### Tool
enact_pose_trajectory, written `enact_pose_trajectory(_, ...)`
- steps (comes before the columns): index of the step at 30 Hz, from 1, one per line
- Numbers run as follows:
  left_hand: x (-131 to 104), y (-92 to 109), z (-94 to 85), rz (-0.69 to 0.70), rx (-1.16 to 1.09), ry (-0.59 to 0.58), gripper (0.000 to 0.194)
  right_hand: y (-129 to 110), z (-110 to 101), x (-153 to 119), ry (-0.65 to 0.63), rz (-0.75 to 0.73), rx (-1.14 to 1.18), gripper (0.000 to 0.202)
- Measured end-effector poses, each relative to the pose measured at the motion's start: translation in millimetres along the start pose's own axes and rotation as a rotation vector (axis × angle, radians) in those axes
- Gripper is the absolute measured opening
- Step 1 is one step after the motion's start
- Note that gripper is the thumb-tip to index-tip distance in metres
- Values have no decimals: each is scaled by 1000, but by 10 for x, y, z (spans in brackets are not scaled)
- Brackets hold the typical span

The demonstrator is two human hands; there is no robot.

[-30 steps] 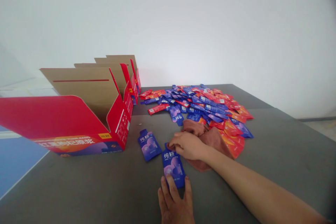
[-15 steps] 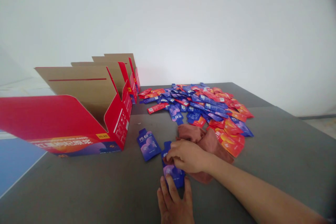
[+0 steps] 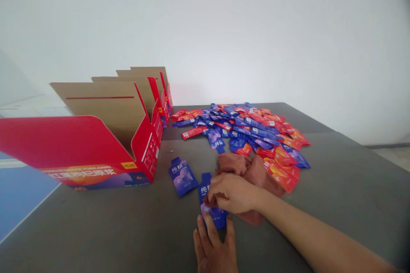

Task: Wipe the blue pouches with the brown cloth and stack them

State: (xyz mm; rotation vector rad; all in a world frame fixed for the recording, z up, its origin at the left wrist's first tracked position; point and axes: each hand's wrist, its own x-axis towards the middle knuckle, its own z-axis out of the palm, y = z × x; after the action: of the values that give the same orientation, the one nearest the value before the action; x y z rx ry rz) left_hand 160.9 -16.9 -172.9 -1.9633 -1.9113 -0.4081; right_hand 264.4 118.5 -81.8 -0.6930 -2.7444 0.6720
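Seemingly, a flat blue-and-purple pouch (image 3: 219,217) on the grey tabletop (image 3: 144,230) is steadied by the open left hand (image 3: 217,248) and wiped with reddish-brown cloth (image 3: 261,175) gripped by the right hand (image 3: 233,194) (light strokes presumably required next).

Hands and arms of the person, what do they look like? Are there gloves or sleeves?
The left hand and right hand are bare, with no gloves and no rings that I can see. The right forearm shows no watch and looks mostly sleeveless. The left forearm is out of view.
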Motion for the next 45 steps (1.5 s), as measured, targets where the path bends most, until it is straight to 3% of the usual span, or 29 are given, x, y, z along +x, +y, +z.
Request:
enact_pose_trajectory(8,-17,-9,59,25,46,67,40,195,-47,54,91,203,-201,29)
enact_pose_trajectory(11,-8,-6,30,15,36,37,39,127,-35,11,106,111,-163,29)
enact_pose_trajectory(15,-7,-1,-20,12,7,-4,42,-76,41,-7,16,-53,-92,27)
enact_pose_trajectory(20,-10,-13,-33,23,35,-24,40,-13,45,67,7,84,-162,22)
enact_pose_trajectory(24,-4,-16,-15,10,22,0,44,183,-20,89,127,196,-149,23)
enact_pose_trajectory(28,-13,6,5,-12,-11,8,41,93,-34,27,295,56,80,32)
enact_pose_trajectory(31,-31,18,21,-12,-5,5,39,-121,5,-2,143,-54,86,26)
enact_pose_trajectory(33,-38,15,27,-18,1,6,37,-220,38,12,12,-44,-2,19)
enact_pose_trajectory(35,-39,4,30,-21,-3,6,36,-224,56,47,-25,20,-90,16)
enact_pose_trajectory(41,-23,-18,54,24,45,45,42,146,-5,134,103,251,-216,18)
enact_pose_trajectory(45,-25,-7,70,35,71,73,42,109,2,97,197,159,-151,18)
